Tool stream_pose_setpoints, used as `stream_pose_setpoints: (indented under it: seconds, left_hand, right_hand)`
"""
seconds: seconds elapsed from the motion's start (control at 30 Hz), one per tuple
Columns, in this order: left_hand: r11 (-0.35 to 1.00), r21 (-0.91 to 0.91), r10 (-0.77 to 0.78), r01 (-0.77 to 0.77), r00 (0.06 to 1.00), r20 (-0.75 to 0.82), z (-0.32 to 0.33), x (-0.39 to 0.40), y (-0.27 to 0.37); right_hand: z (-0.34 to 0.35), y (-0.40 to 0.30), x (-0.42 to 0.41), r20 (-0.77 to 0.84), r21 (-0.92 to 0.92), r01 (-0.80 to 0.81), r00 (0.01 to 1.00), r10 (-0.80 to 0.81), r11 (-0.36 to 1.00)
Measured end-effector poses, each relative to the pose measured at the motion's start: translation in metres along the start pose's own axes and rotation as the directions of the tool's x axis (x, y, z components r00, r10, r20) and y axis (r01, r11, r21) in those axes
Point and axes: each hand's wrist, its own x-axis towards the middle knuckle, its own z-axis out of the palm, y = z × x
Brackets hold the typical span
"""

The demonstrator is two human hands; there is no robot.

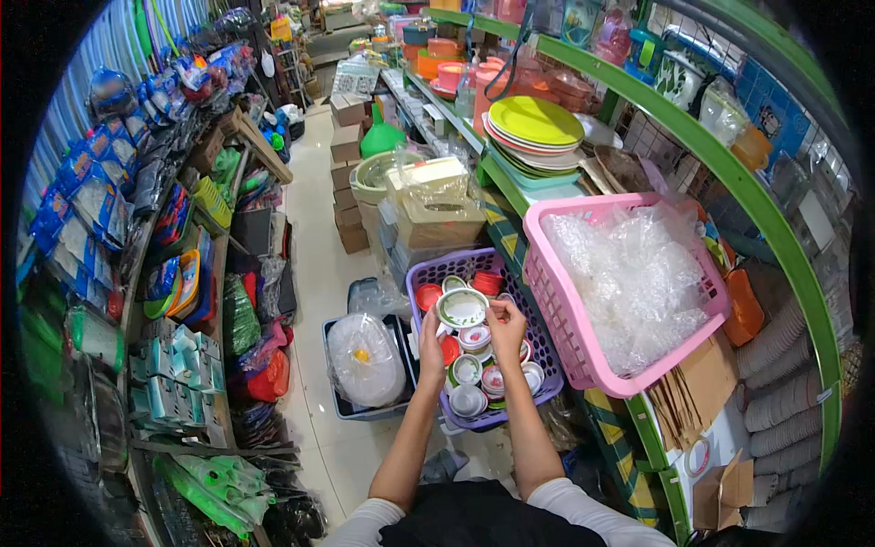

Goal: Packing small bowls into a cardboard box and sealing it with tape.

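Between my two hands is a small white bowl [463,309] with a green leaf pattern, held over a purple plastic basket [552,383]. My left hand [431,345] grips its left rim, and my right hand [506,328] has fingers on the right rim. Below it the basket holds several small dishes and bowls: a stack of red ones [487,283], a red dish [428,296], a white dish with a green rim [467,369] and a plain pale stack [468,401]. Part of the contents is hidden behind my hands and the bowl.
A pink basket [547,328] filled with clear plastic wrap [629,280] rests on the shelf at right. Stacked plates [536,123] stand beyond it. Left of the purple basket is a dark bin [342,409] with a wrapped white container [366,355]. Crowded shelves [222,273] line the left side.
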Motion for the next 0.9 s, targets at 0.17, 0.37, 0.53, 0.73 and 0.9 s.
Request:
stream_pose_setpoints:
  seconds: [0.17,0.37,0.53,0.73,0.9]
  left_hand:
    - [0.986,0.047,0.159,-0.162,0.985,0.066,0.020,-0.034,0.072]
    - [0.897,0.075,0.422,-0.436,0.893,0.154,0.057,-0.093,0.137]
    - [0.870,-0.031,0.486,-0.493,0.843,0.230,0.080,-0.130,0.156]
    - [0.871,-0.072,0.475,-0.485,0.798,0.370,0.127,-0.164,0.152]
    - [0.870,-0.068,0.459,-0.488,0.753,0.472,0.172,-0.181,0.126]
  right_hand:
    - [-0.017,-0.092,-0.010,0.010,0.097,0.095,0.995,-0.097,0.991]
    - [-0.040,-0.168,-0.039,-0.052,0.326,0.213,0.977,-0.208,0.921]
    - [-0.076,-0.211,-0.063,-0.086,0.371,0.253,0.967,-0.238,0.894]
    - [-0.144,-0.231,-0.080,-0.226,0.326,0.331,0.937,-0.267,0.886]
    - [-0.207,-0.241,-0.099,-0.362,0.259,0.378,0.891,-0.274,0.889]
